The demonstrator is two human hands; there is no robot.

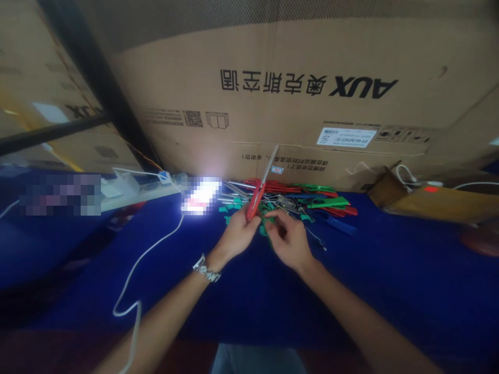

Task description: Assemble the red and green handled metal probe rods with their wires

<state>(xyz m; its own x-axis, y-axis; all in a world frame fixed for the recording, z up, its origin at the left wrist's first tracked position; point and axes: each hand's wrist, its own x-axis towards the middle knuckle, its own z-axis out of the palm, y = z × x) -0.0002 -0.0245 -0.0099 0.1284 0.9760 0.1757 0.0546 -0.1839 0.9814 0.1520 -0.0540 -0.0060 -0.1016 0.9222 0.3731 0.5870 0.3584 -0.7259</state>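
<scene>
Head camera view: a person's left hand (pixel 241 231), a metal band (pixel 206 268) at its wrist, grips a red-handled tool (pixel 255 200) upright but tilted, above the middle of the blue tabletop's (pixel 249 306) far edge. Just beside it, the right hand (pixel 288 236) curls, thumb and fingers drawn together near green pieces (pixel 234 204); whether it pinches anything cannot be told. Red and green strips (pixel 331 203) lie along that far edge, before a cardboard box (pixel 187 78); a glowing device (pixel 201 196) sits left of the pile.
</scene>
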